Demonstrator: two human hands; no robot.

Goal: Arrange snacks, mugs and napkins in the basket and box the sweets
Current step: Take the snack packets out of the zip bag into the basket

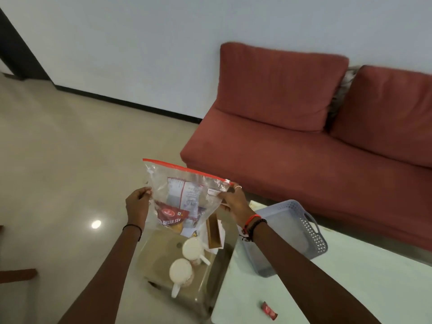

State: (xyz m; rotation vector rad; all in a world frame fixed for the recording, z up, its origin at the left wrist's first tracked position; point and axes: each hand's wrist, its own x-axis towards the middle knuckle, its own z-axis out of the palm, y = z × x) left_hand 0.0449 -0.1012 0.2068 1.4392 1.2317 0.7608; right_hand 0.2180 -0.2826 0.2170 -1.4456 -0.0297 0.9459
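I hold up a clear zip bag [184,188] with a red seal strip, upright above a small stool. My left hand [138,203] pinches its left edge and my right hand [235,202] grips its right edge. Inside the bag lie snack packets, one red packet [171,215] marked "Bhujia Sev". Below the bag, two white mugs [191,249] [180,272] stand on the stool, beside a narrow brown box [213,232] and white napkins [222,231]. An empty grey perforated basket [306,228] sits on the white table at the right.
A small red sweet wrapper [269,311] lies near the front of the white table [350,288]. A red sofa [315,141] stands behind the table. The glossy floor [58,160] stretches to the left, with a brown furniture edge [16,274] at far left.
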